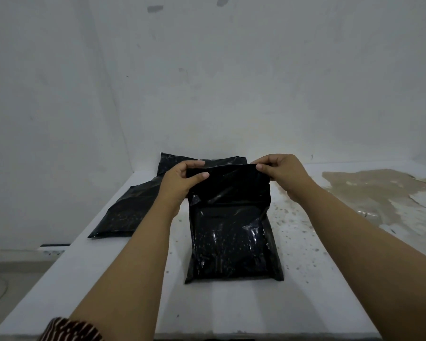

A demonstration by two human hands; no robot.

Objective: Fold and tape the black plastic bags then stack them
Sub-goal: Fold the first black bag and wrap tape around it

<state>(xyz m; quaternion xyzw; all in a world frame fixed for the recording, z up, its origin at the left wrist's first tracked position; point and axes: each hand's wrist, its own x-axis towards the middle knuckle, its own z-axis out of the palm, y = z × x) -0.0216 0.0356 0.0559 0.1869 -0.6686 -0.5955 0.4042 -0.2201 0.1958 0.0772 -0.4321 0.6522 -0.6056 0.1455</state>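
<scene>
Black plastic bag (231,242) lies flat on the white desk (113,279), full and lumpy, right between the two arms and just under the hands. Its top flap (228,183) is lifted up off the desk. The left hand (182,179) pinches the left corner of the flap, with the thumb in front and the fingers curled over the top edge. The right hand (278,172) pinches the right corner the same way, thumb and fingers closed on the plastic. Both hands are at the same height, and the flap is stretched between them. Another black bag (130,210) lies flat on the desk just left of the left hand and arm. One more black bag (175,161) lies behind the hands, close to the wall (207,82), and the left hand hides part of it. A big brown stain (379,193) marks the desk to the right of the right hand. A striped sleeve (69,329) shows at the near end of the left arm.
</scene>
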